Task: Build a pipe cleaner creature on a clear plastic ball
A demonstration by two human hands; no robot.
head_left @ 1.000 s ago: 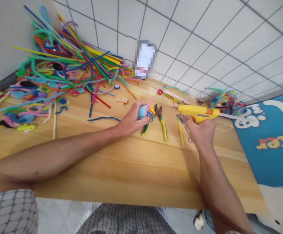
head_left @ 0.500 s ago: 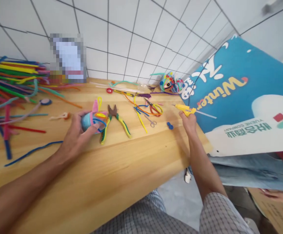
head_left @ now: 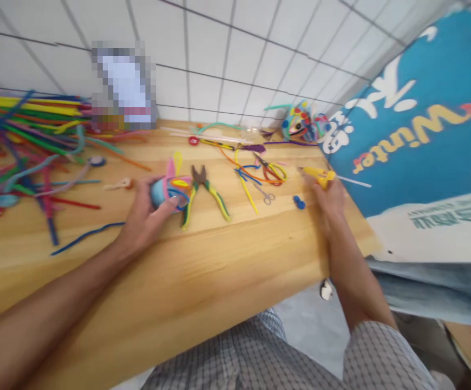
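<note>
Seemingly mid-gluing: the left hand curls around a pipe-cleaner figure, a light-blue coil with a pink ear and yellow loops, resting on the table beside the pliers. The right hand grips a yellow glue gun well apart; gluing would call for bringing nozzle to coil.

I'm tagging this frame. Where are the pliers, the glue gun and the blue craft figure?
pliers [head_left: 198, 180], head view, pivot by the jaws
glue gun [head_left: 319, 174], head view, yellow body
blue craft figure [head_left: 158, 192], head view, blue side
</note>
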